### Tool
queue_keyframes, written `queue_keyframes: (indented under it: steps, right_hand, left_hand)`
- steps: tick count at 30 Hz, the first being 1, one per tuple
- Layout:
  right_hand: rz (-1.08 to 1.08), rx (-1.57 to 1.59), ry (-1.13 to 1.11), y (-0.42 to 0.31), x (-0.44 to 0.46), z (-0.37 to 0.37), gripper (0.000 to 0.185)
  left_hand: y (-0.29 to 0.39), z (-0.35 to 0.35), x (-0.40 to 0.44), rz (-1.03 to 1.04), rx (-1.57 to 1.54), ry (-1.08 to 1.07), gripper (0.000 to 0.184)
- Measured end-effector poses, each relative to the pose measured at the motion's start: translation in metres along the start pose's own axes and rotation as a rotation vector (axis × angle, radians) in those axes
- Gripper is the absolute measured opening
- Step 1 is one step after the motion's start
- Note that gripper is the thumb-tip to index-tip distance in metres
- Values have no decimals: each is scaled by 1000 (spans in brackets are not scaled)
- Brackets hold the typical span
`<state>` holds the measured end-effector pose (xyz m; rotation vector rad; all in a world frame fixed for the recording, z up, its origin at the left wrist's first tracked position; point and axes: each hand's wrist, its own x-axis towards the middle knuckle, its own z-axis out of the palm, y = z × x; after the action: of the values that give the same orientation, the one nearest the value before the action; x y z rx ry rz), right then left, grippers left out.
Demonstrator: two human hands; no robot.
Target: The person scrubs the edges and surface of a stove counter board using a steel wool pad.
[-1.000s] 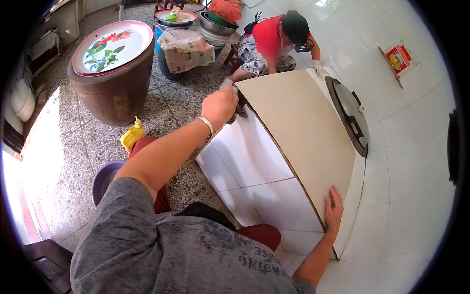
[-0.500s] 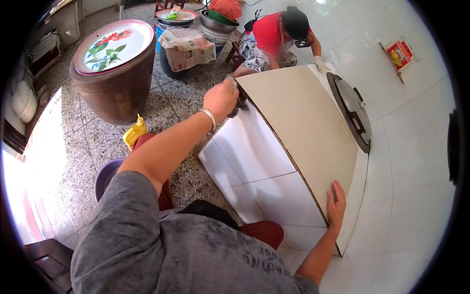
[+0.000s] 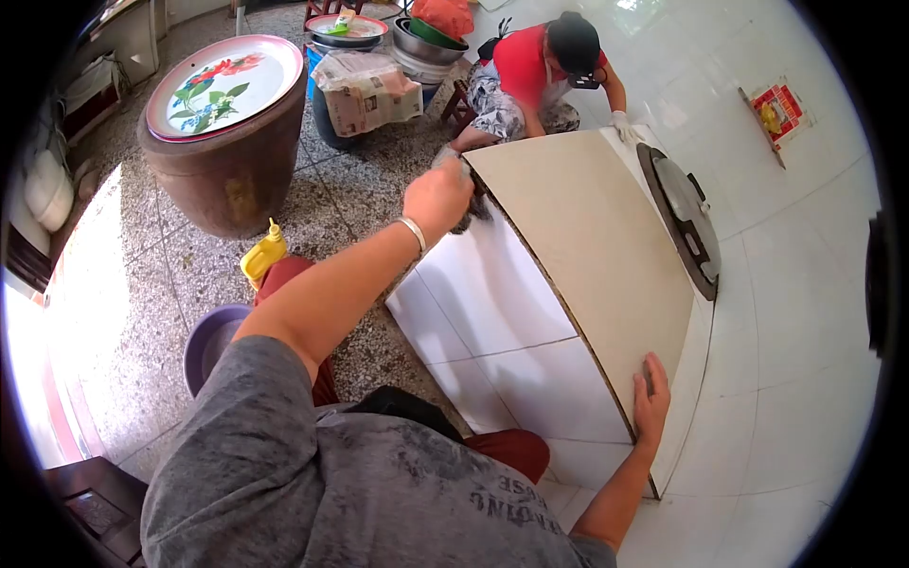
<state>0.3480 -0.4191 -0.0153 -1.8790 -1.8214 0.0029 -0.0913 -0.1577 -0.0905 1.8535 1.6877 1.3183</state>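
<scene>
My left hand (image 3: 438, 202), with a pale band on its wrist, is closed around a dark grey scrubbing wad (image 3: 479, 214). Whether that is a rag or a scourer I cannot tell. The wad presses against the white tiled side (image 3: 516, 279) of a low block, by the far left corner of its beige top slab (image 3: 587, 227). Fingers apart, my right hand (image 3: 651, 399) rests on the slab near its right end. Dark dirt lines the slab's edge.
Across the block squats a person (image 3: 521, 71) in red, one gloved hand on its top. A grey lid (image 3: 684, 213) lies beside the tiled wall. To the left are a yellow bottle (image 3: 263, 254), a purple basin (image 3: 204, 346) and a brown vat (image 3: 222, 180) under a floral tray (image 3: 227, 87).
My left hand has shifted slightly right and down with the wad at the slab's corner. My right hand stays on the slab. The whole view has shifted a little.
</scene>
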Motion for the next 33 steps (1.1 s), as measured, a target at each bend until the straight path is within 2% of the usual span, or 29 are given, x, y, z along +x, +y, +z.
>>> queue_keyframes:
  steps: [1, 4, 6, 8, 10, 14, 17, 18, 20, 27, 29, 33]
  right_hand:
    - [12, 15, 7, 0, 0, 1, 42]
    - [26, 21, 6, -2, 2, 1, 43]
    - [25, 10, -6, -4, 4, 1, 43]
    - [39, 34, -5, -5, 3, 0, 43]
    - [44, 53, 3, -3, 3, 1, 44]
    - [50, 51, 6, 3, 1, 1, 45]
    - [85, 78, 7, -7, 2, 1, 46]
    - [83, 78, 8, -7, 2, 1, 46]
    - [69, 79, 3, -5, 2, 1, 47]
    - [56, 63, 10, 5, -1, 2, 47]
    - [32, 73, 17, 3, 0, 1, 46]
    - [80, 64, 25, -3, 1, 0, 46]
  left_hand:
    - [6, 3, -7, 1, 5, -27, 26]
    - [19, 6, -33, 170, -70, -53, 24]
    - [18, 3, -30, 162, -27, -87, 24]
    - [10, 1, -22, 132, 2, -72, 25]
    - [1, 3, -4, -95, -45, -46, 26]
    - [0, -3, 0, -57, -35, -1, 25]
    - [20, 7, -33, 167, -18, -51, 20]
    - [30, 1, -39, 178, -27, -125, 19]
    - [23, 7, -39, 209, -44, -74, 19]
    - [8, 1, -22, 165, -5, -98, 24]
    - [10, -2, -20, -24, -64, -32, 27]
    - [-22, 4, -6, -57, -12, -25, 30]
